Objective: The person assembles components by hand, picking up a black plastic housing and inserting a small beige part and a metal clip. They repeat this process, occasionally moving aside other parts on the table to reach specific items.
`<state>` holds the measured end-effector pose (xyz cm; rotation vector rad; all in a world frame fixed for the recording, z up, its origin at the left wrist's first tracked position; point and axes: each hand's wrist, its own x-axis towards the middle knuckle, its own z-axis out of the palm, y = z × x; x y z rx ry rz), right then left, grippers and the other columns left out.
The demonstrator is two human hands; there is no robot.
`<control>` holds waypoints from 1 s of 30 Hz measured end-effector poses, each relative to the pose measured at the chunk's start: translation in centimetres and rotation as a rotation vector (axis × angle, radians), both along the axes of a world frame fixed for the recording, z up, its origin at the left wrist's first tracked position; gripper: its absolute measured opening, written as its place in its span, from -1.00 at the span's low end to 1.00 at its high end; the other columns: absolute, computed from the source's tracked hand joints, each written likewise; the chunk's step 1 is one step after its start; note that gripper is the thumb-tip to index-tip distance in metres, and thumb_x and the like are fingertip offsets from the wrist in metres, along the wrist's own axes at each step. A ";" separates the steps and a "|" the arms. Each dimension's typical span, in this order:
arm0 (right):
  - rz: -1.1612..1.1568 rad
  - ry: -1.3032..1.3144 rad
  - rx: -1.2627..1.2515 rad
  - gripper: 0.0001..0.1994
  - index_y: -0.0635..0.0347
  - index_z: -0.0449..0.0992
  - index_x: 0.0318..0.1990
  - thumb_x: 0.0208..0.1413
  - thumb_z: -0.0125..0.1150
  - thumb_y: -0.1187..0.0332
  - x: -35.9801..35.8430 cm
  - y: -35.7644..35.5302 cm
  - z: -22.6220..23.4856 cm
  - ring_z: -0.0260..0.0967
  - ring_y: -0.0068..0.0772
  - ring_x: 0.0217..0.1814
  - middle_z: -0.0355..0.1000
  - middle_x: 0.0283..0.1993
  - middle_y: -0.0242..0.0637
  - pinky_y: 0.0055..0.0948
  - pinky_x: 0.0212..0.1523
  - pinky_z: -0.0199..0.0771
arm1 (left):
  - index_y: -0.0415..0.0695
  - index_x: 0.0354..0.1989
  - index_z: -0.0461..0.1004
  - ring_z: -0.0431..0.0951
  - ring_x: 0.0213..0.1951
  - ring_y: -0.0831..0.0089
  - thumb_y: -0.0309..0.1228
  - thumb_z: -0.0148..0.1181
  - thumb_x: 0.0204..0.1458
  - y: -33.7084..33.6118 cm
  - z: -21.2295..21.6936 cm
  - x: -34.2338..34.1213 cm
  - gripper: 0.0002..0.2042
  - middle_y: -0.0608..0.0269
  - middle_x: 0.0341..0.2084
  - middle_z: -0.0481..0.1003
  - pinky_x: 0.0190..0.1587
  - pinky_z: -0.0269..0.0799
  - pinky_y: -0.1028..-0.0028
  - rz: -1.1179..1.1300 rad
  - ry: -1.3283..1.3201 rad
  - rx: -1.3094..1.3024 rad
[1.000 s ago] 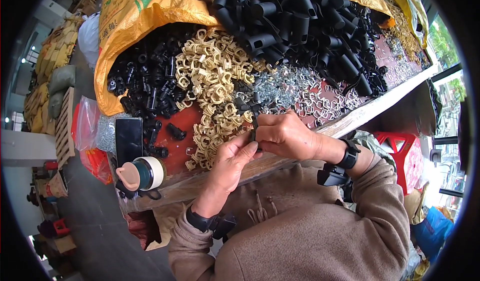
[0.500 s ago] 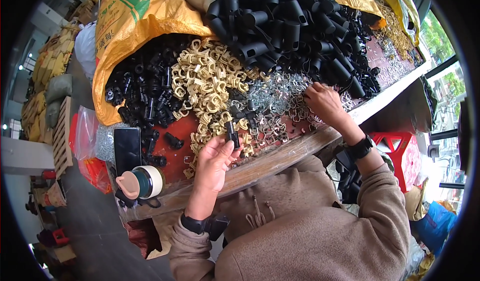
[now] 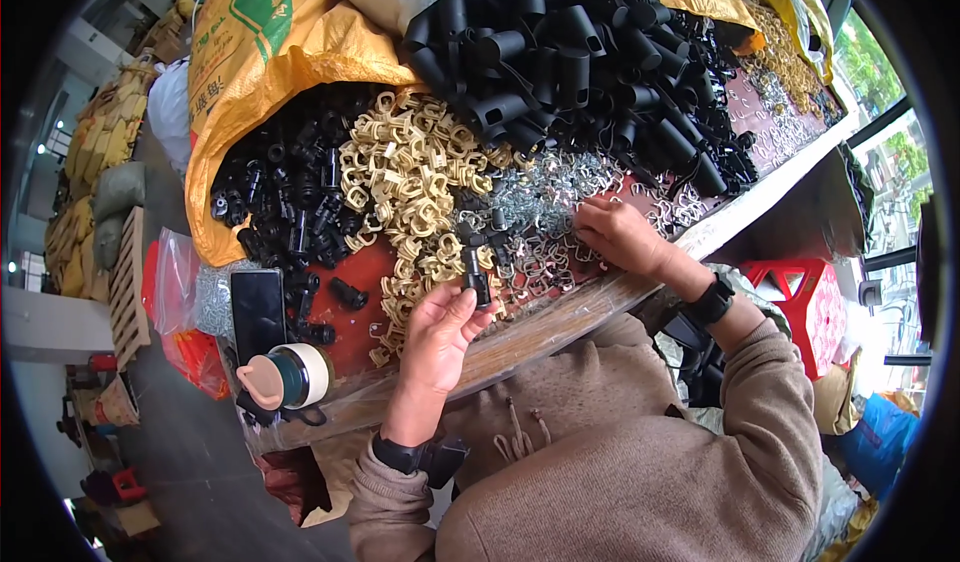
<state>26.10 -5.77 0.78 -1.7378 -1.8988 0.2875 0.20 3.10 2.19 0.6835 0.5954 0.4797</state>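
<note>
My left hand (image 3: pixel 438 340) is closed around a small black plastic fitting (image 3: pixel 478 280), held upright between thumb and fingers over the table's near edge. Farther right, my right hand (image 3: pixel 622 237) reaches down to a spread of silver U-shaped metal clips (image 3: pixel 540 260). Its fingers are curled together at the pile, and whatever is between them is hidden. Beyond the left hand lies a heap of cream-coloured plastic clips (image 3: pixel 405 157). Small shiny metal pieces (image 3: pixel 548 190) lie beside that heap, toward the right hand.
Black fittings (image 3: pixel 290 187) spill from an orange woven sack (image 3: pixel 300 67) at left. Large black tubes (image 3: pixel 572 67) are heaped at the back. A phone (image 3: pixel 257 310) and a cup with a pink lid (image 3: pixel 285 375) stand near the left corner. A red stool (image 3: pixel 805 312) is at right.
My right hand has moved left and slightly nearer across the metal clips. The left hand has shifted a little right and nearer, still holding the black fitting.
</note>
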 end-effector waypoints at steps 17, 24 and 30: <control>0.240 1.117 -0.533 -0.88 0.30 0.28 -0.31 0.03 -0.02 0.45 -6.2 1.3 4.4 0.24 -0.73 -0.56 0.34 -0.51 -0.41 -0.75 -0.59 0.28 | -0.19 -0.22 0.36 0.42 -0.26 0.47 -0.43 0.02 -0.03 -0.8 -0.2 1.3 -0.80 0.21 -0.34 0.43 -0.16 0.33 0.47 -0.132 -0.264 -0.083; 0.236 1.260 -0.436 -0.91 0.28 0.29 -0.37 0.03 -0.01 0.44 -7.0 1.2 3.3 0.23 -0.71 -0.56 0.34 -0.50 -0.42 -0.68 -0.58 0.29 | -0.20 -0.21 0.35 0.42 -0.23 0.40 -0.43 0.00 -0.03 -0.7 -0.2 0.9 -0.80 0.19 -0.30 0.42 -0.11 0.33 0.39 -0.123 -0.372 -0.115; 0.245 1.152 -0.235 -0.90 0.26 0.33 -0.39 0.02 0.00 0.41 -7.5 0.7 3.2 0.28 -0.67 -0.44 0.35 -0.43 -0.39 -0.68 -0.49 0.31 | -0.21 -0.22 0.35 0.42 -0.22 0.36 -0.43 0.00 -0.02 -1.1 -0.4 0.6 -0.80 0.17 -0.28 0.41 -0.10 0.33 0.37 -0.059 -0.360 -0.095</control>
